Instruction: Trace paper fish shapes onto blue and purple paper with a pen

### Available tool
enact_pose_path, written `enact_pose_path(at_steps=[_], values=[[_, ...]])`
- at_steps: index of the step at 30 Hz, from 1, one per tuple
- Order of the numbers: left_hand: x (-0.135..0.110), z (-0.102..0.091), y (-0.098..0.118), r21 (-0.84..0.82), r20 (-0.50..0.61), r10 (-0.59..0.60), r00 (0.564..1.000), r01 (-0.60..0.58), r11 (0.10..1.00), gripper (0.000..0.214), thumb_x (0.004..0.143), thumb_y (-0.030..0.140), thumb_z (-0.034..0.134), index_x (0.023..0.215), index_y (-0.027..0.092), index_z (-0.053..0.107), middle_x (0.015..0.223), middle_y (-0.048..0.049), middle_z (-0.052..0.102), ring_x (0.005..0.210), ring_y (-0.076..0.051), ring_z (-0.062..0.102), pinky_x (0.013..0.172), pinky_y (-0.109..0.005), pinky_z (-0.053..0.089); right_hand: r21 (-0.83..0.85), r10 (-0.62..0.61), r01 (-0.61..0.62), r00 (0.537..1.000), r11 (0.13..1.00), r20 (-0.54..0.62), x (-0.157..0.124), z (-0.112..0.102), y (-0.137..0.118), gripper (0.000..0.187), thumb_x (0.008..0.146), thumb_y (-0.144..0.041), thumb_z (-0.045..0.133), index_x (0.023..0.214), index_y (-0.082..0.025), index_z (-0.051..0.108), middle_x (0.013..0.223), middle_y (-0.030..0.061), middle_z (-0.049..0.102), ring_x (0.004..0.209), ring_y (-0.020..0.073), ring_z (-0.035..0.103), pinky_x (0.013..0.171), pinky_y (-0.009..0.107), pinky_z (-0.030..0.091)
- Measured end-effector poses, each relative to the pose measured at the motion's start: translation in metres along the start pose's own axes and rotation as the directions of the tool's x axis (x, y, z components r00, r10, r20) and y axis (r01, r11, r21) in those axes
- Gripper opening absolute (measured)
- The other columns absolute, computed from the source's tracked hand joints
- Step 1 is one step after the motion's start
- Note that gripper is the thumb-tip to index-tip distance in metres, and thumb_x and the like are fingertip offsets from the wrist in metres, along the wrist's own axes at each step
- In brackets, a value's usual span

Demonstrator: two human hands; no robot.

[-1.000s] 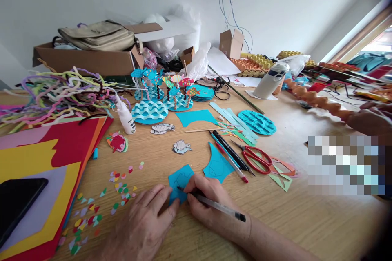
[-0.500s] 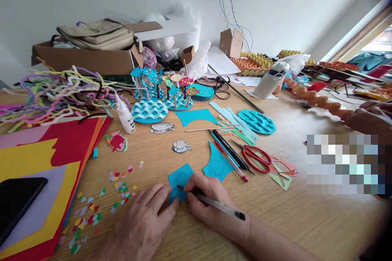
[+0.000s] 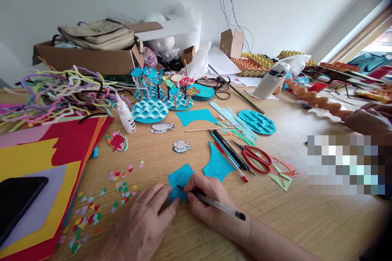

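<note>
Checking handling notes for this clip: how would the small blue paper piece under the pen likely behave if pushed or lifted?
The blue paper piece looks thin and flat, so probably light and floppy. The left hand presses its edge while the right hand draws with the pen, suggesting it would slide on the smooth table unheld.

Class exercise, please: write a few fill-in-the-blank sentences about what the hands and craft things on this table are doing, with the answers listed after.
1. The right hand holds a ____, its tip on the small blue paper.
2. The left hand rests palm ____, fingertips on that paper.
3. The scissors to the right have ____ handles.
4. The white glue bottle stands ____ beside the red sheets.
Missing words: pen; down; red; upright.
</note>
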State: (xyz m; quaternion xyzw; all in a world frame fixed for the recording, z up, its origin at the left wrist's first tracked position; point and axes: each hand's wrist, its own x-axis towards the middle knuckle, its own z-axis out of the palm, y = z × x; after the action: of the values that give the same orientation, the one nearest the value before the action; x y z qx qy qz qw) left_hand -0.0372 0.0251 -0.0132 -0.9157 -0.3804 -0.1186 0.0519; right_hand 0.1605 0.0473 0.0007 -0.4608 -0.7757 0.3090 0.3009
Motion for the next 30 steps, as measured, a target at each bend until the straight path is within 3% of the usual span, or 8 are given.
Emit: enact_pose_path(at_steps=[14,30], values=[[0.0009,-0.0061,0.0006,-0.003,0.077,0.004,0.997,-0.003,1.0,0.046,0.076,0.004,0.043,0.115,0.026,0.055,0.107,-0.0051,0.062,0.099,-0.024,0.058,0.079,-0.037,0.055,0.008,-0.015,0.015,1.0,1.0,0.004,-0.0008,0.0008,0.001,0.012,0.068,-0.011,0.046,0.074,-0.02,0.051,0.058,-0.0042,0.051,0.051,0.0092,0.046,0.05,0.019,0.033],[-0.0013,-0.0031,0.0008,0.012,0.032,0.002,0.999,-0.002,1.0,0.045,0.076,0.002,0.041,0.112,0.026,0.056,0.106,-0.0043,0.062,0.098,-0.023,0.058,0.077,-0.036,0.055,-0.019,0.004,-0.003,1.0,1.0,0.019,-0.0001,-0.0009,-0.0008,0.012,0.069,-0.012,0.044,0.074,-0.02,0.05,0.059,-0.0035,0.052,0.052,0.01,0.047,0.051,0.019,0.035]])
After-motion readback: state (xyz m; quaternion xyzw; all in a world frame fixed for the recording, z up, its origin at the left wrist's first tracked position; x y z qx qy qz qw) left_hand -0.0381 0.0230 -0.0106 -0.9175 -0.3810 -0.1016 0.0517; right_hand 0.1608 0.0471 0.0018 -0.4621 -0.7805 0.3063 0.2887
